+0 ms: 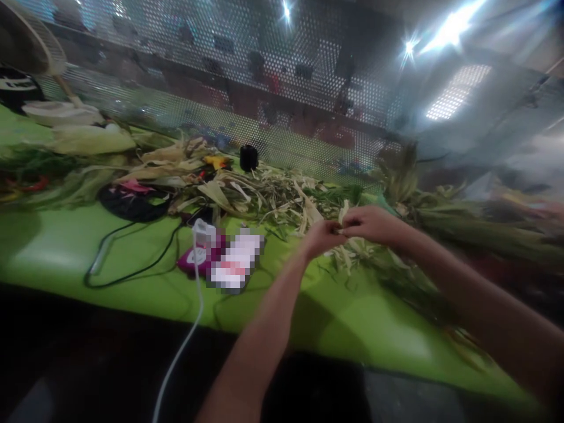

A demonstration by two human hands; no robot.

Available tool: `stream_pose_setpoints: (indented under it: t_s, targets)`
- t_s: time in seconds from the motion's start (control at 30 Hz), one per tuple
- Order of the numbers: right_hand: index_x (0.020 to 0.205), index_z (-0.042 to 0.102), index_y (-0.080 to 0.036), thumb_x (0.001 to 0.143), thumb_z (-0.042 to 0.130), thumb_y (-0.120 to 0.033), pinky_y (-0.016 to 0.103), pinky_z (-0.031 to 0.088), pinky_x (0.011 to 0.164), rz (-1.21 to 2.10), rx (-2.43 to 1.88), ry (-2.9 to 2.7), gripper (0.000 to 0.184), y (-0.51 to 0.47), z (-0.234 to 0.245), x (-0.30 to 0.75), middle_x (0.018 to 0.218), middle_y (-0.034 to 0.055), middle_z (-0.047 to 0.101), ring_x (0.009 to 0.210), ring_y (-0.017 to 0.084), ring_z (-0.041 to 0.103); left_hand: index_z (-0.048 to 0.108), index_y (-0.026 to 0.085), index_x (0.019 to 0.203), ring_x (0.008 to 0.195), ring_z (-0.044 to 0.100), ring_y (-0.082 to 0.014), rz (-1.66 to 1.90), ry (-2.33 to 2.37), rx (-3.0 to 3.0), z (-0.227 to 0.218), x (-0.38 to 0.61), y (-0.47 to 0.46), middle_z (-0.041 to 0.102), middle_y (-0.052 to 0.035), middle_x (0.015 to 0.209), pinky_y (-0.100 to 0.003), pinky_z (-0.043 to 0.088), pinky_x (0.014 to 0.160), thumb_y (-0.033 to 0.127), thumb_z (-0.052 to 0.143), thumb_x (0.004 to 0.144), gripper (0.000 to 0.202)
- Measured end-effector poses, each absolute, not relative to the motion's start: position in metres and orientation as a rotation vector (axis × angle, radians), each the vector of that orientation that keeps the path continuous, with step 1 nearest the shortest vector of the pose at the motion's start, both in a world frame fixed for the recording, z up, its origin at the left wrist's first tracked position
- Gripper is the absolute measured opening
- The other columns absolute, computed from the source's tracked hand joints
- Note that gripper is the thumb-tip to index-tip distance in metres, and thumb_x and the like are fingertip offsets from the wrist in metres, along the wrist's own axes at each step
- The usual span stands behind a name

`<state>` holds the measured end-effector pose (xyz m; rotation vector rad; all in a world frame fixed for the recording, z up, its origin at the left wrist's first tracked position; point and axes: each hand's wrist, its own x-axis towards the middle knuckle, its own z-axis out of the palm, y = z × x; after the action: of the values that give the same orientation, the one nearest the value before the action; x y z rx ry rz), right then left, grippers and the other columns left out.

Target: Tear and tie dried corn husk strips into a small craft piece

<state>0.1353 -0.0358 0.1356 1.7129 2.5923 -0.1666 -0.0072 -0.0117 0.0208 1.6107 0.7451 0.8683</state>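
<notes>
My left hand and my right hand meet over the right half of the green table. Both are closed, with their fingertips pinched together on a pale strip of dried corn husk; most of it is hidden by the fingers. Just behind my left hand another pale husk piece sticks up. A heap of cut husk scraps spreads behind both hands, and some shreds lie under them.
A phone rests against a purple power strip with a white cable. Left of it are a black cord and a round black item. A black cylinder stands by the mesh screen. Long husks lie right.
</notes>
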Motion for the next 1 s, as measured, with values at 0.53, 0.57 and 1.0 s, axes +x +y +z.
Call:
stream_pose_setpoints:
  t_s: [0.53, 0.57, 1.0]
  targets:
    - [0.095, 0.067, -0.020, 0.079, 0.069, -0.038, 0.027, 0.045, 0.067, -0.287, 2.313, 3.037, 0.024, -0.070, 0.075, 0.154, 0.090, 0.0043, 0.070, 0.074, 0.017, 0.061, 0.069, 0.009, 0.084, 0.061, 0.042, -0.0096, 0.885, 0.799, 1.605, 0.006, 0.002, -0.007, 0.054, 0.0021, 0.063, -0.022, 0.033, 0.058, 0.035, 0.067, 0.066, 0.032]
    - [0.097, 0.067, -0.020, 0.080, 0.068, -0.040, 0.028, 0.047, 0.068, -0.380, 2.454, 3.070, 0.026, -0.074, 0.066, 0.161, 0.091, 0.0046, 0.070, 0.074, 0.017, 0.061, 0.069, 0.009, 0.085, 0.061, 0.044, -0.0099, 0.885, 0.797, 1.593, 0.003, 0.003, -0.006, 0.056, 0.0014, 0.065, -0.022, 0.034, 0.058, 0.038, 0.068, 0.066, 0.035]
    - [0.122, 0.067, -0.027, 0.092, 0.052, -0.022, 0.045, 0.050, 0.095, 0.113, 2.163, 3.361, 0.034, -0.087, 0.022, 0.176, 0.126, 0.0099, 0.064, 0.108, 0.025, 0.062, 0.069, 0.010, 0.085, 0.059, 0.045, -0.0090, 0.824, 0.854, 1.483, -0.011, 0.012, -0.005, 0.058, 0.0006, 0.065, -0.023, 0.034, 0.059, 0.042, 0.074, 0.063, 0.039]
